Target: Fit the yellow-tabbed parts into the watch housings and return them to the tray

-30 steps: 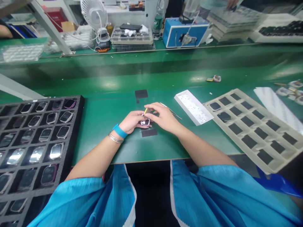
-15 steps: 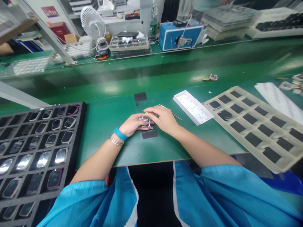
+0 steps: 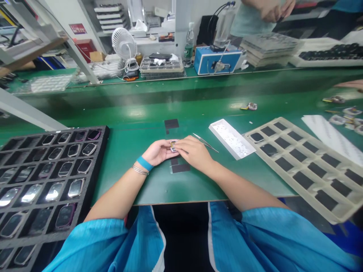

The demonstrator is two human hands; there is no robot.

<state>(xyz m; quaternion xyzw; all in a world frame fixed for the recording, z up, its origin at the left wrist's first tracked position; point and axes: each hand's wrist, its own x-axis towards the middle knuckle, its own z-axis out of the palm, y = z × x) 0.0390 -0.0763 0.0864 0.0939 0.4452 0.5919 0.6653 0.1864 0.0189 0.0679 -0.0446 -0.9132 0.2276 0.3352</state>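
Silvery-pink metal frames a small rounded watch-like case [image 3: 173, 146], which is at the centre of the frame, between the two hands, above the green tabletop [image 3: 127, 132]. The left hand [image 3: 158, 153] has its palm turned partly upward; its fingers are loosely curved, and it holds the case near the tips, with the thumb along one side. The right hand [image 3: 196, 152] comes from the opposite side, its fingers bent and lying close together, and the tips touch the right edge of the case. Whether these fingers pinch some small piece, I cannot tell, because the back of the hand covers it.

On the left wrist there are a bright blue band [image 3: 145, 163] and thin silver bangles [image 3: 140, 170]. Just beside the right hand lie slim pointed metal tweezers [image 3: 205, 142]. To the right of them stands a shallow white oblong box [image 3: 231, 140] with tiny pale pieces inside.

One flat black rectangle [image 3: 171, 124] lies above the hands, and another dark rectangle [image 3: 180, 168] lies below them. At the right of the frame is a beige compartment tray [image 3: 284, 176] with dark squares in its cells; at the left, a black foam tray [image 3: 100, 155] holds many watch-like cases with glossy faces.
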